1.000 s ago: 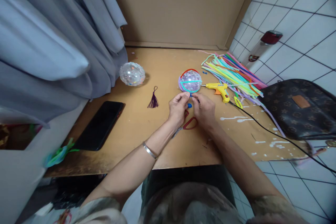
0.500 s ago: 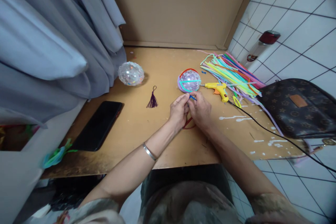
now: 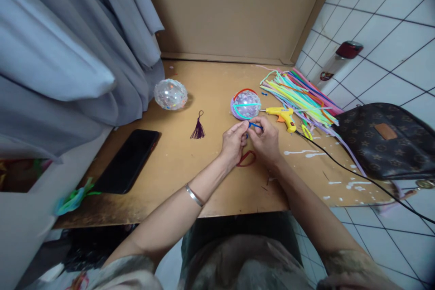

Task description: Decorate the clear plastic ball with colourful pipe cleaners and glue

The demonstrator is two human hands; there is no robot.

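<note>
Between my fingertips is a short blue pipe cleaner (image 3: 255, 125), bent and partly hidden by the fingers. My left hand (image 3: 234, 141) pinches one part of it, and my right hand (image 3: 265, 139) pinches the other part close by. Just beyond the hands sits a clear speckled ball (image 3: 246, 103) trimmed with red, purple and turquoise pipe cleaners. A dark red loop (image 3: 246, 158), perhaps scissor handles, lies on the table below my hands. To the ball's right rests a yellow hot glue gun (image 3: 281, 113), its nozzle pointing at the ball.
A bundle of coloured pipe cleaners (image 3: 302, 95) lies behind the glue gun, whose black cord (image 3: 343, 160) runs right past a brown patterned bag (image 3: 387, 140). Leftward are a purple tassel (image 3: 198, 128), a second clear ball (image 3: 171, 94) and a black phone (image 3: 128, 161). A grey curtain (image 3: 129, 45) hangs left.
My right hand has shifted slightly right, away from the left, so more of the blue pipe cleaner shows. More of the dark red loop is uncovered.
</note>
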